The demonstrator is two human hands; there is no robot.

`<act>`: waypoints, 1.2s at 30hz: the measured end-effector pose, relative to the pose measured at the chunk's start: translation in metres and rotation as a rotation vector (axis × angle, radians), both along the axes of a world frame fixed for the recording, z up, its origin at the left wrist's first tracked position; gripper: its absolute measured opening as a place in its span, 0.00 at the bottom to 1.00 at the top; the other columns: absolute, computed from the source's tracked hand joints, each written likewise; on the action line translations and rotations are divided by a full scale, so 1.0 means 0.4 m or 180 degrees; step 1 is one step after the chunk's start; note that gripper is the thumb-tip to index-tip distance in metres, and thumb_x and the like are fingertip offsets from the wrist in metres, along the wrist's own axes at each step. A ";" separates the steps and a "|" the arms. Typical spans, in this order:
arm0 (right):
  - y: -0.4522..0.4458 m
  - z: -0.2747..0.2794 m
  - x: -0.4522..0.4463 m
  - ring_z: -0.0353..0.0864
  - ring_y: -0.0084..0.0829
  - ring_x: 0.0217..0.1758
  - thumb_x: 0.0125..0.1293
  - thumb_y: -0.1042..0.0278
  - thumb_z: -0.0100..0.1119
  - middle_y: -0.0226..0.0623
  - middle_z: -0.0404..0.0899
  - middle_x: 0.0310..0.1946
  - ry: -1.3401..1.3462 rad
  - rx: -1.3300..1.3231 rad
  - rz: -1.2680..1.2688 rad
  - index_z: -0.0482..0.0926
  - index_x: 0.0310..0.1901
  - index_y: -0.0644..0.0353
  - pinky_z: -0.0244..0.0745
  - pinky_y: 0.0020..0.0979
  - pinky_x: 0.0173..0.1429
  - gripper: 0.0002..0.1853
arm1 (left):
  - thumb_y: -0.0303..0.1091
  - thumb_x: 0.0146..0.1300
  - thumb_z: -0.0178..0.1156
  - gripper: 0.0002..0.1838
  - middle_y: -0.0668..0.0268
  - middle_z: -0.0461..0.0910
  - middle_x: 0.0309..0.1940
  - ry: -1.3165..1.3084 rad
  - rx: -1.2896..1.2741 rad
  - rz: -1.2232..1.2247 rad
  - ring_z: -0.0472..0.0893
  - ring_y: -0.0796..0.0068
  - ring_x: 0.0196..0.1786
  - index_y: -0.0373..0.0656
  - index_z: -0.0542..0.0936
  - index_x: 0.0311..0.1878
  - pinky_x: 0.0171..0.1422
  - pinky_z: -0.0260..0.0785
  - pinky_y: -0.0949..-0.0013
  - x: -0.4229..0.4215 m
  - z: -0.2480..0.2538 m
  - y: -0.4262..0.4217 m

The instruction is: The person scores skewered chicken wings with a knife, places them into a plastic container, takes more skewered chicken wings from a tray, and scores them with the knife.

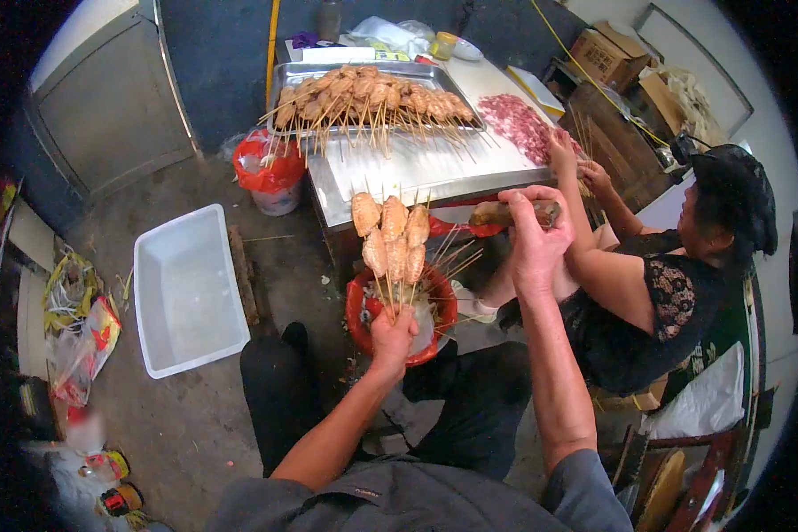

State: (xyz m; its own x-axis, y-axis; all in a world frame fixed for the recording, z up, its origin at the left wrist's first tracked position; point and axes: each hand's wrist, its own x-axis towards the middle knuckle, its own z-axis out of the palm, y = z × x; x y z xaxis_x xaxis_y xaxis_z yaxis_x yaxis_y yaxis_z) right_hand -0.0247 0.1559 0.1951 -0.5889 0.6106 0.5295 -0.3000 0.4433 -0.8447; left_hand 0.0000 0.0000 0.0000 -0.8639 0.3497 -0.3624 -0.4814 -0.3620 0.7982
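My left hand (392, 339) is closed round the bare stick ends of several skewers of chicken wings (394, 239), fanned out with the meat upward. My right hand (541, 238), raised to the right of them, grips a brownish bottle-shaped object (492, 214) lying roughly level; its far end points toward the wings, and the fingers hide part of it. Below the wings, between my knees, stands a red-lined bucket (354, 310) with thin sticks poking out at its right side.
A metal tray (285, 78) heaped with skewered wings (363, 93) sits on the table (372, 175) ahead, beside chopped raw meat (516, 124). A co-worker (683, 275) sits at right, hands near that meat. A white tub (191, 293) and red-bagged bucket (270, 173) stand on the floor at left.
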 end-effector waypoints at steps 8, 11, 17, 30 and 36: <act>-0.028 -0.004 -0.010 0.80 0.20 0.35 0.60 0.75 0.62 0.35 0.83 0.31 0.0088 -0.0217 0.0052 0.76 0.35 0.63 0.75 0.23 0.40 0.05 | 0.41 0.70 0.54 0.08 0.74 0.70 0.19 0.0089 0.0006 -0.0030 0.60 0.86 0.14 0.47 0.74 0.40 0.15 0.50 0.79 -0.023 0.002 -0.033; -0.022 -0.005 -0.008 0.78 0.19 0.33 0.59 0.74 0.63 0.32 0.81 0.29 0.0021 -0.0058 -0.0035 0.76 0.34 0.63 0.74 0.22 0.39 0.05 | 0.41 0.70 0.54 0.09 0.74 0.70 0.19 0.0097 0.0020 0.0016 0.60 0.86 0.14 0.46 0.74 0.40 0.15 0.49 0.79 -0.017 0.002 -0.026; -0.022 -0.003 -0.019 0.75 0.17 0.30 0.57 0.73 0.65 0.28 0.78 0.26 0.0027 -0.0132 -0.0150 0.77 0.32 0.63 0.72 0.22 0.36 0.06 | 0.39 0.70 0.55 0.08 0.74 0.70 0.19 0.0213 0.0150 0.0029 0.60 0.87 0.14 0.47 0.74 0.40 0.14 0.49 0.79 -0.016 -0.010 -0.022; -0.024 0.012 -0.033 0.69 0.16 0.27 0.56 0.71 0.65 0.25 0.75 0.24 -0.0031 -0.0301 -0.0196 0.76 0.30 0.63 0.68 0.22 0.34 0.07 | 0.36 0.69 0.54 0.08 0.74 0.70 0.17 -0.0046 0.0052 0.0033 0.60 0.88 0.13 0.45 0.73 0.34 0.15 0.49 0.80 -0.003 0.035 -0.014; 0.003 0.003 -0.114 0.71 0.17 0.24 0.52 0.71 0.64 0.29 0.76 0.19 -0.0190 -0.0113 0.0006 0.76 0.27 0.65 0.69 0.23 0.32 0.07 | 0.36 0.70 0.54 0.07 0.74 0.70 0.17 -0.0121 0.0120 -0.0061 0.60 0.88 0.13 0.44 0.75 0.38 0.15 0.49 0.80 -0.001 0.020 -0.009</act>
